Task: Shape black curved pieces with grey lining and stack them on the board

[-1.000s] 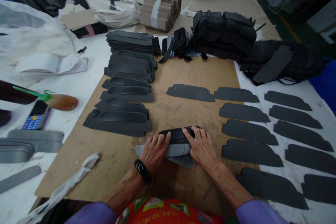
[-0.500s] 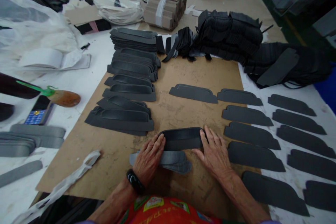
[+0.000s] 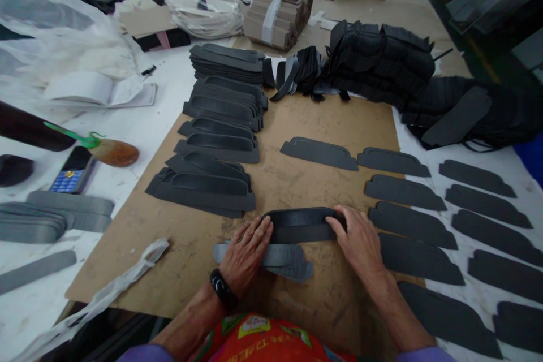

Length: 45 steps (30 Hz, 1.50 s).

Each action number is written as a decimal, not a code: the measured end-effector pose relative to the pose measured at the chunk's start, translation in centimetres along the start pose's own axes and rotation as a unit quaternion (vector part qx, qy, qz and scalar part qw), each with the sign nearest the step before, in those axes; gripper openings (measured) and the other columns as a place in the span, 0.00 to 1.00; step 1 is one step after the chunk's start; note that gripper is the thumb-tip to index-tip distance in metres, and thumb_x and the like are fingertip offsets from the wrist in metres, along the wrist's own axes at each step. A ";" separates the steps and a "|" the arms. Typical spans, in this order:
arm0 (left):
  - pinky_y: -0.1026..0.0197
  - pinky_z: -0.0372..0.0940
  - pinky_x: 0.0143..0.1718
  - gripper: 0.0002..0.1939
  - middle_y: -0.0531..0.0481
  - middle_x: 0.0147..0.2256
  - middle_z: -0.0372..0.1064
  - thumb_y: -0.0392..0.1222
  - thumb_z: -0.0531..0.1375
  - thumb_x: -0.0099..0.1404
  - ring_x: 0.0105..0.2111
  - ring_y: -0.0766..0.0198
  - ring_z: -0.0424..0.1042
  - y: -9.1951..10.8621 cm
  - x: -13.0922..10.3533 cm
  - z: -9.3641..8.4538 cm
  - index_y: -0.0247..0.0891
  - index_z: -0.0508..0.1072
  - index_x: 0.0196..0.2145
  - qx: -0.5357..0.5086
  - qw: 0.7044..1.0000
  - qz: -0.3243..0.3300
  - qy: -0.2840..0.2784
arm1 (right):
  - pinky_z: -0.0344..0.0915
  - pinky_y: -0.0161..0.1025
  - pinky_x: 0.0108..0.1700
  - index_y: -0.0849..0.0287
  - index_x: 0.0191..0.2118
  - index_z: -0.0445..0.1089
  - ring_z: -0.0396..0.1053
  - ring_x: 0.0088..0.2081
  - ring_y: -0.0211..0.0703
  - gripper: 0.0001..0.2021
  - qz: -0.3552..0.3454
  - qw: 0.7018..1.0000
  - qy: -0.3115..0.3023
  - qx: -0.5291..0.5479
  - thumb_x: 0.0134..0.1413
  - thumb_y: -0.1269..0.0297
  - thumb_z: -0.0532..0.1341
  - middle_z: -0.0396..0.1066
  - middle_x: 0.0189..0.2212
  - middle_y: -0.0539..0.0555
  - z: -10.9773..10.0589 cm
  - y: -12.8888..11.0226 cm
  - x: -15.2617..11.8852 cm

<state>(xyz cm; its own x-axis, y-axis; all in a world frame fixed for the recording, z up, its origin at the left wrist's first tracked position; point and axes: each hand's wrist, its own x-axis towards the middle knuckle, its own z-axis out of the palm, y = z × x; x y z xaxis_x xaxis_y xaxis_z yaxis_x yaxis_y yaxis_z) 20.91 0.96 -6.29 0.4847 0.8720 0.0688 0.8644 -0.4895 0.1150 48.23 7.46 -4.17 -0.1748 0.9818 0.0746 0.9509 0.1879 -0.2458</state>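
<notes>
L hand [image 3: 246,250], R hand [image 3: 360,236] on 1 blk pc [image 3: 300,226]; 1 wristband [image 3: 223,289].

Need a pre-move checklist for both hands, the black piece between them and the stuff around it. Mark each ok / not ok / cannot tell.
1. Left hand on the left end of the black piece: ok, fingertips touch it.
2. Right hand at its right end: ok, thumb and fingers are there.
3. Firm pinch by the right hand: cannot tell, the grip's underside is hidden.
4. Gray strips free of the left hand: not ok, it partly covers them.
5. White strap away from both hands: ok.
6. Dark flat pieces at right spread out, not piled up: ok.
</notes>
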 end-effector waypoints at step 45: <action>0.65 0.62 0.25 0.12 0.55 0.23 0.65 0.45 0.63 0.48 0.24 0.67 0.65 -2.2 7.7 -5.5 0.37 0.72 0.31 -0.623 0.696 -0.344 0.093 | 0.61 0.36 0.39 0.57 0.28 0.65 0.65 0.38 0.40 0.09 0.155 0.831 -0.080 0.528 0.42 0.62 0.65 0.69 0.35 0.51 -5.9 1.5 -0.7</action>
<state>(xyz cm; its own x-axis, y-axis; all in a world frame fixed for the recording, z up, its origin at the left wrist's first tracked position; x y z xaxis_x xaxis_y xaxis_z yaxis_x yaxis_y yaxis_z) 22.02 8.69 -0.58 -0.1132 0.9428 -0.3137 0.0401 0.3198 0.9466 51.24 6.91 1.07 -0.0750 0.9626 -0.2604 0.2176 -0.2390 -0.9463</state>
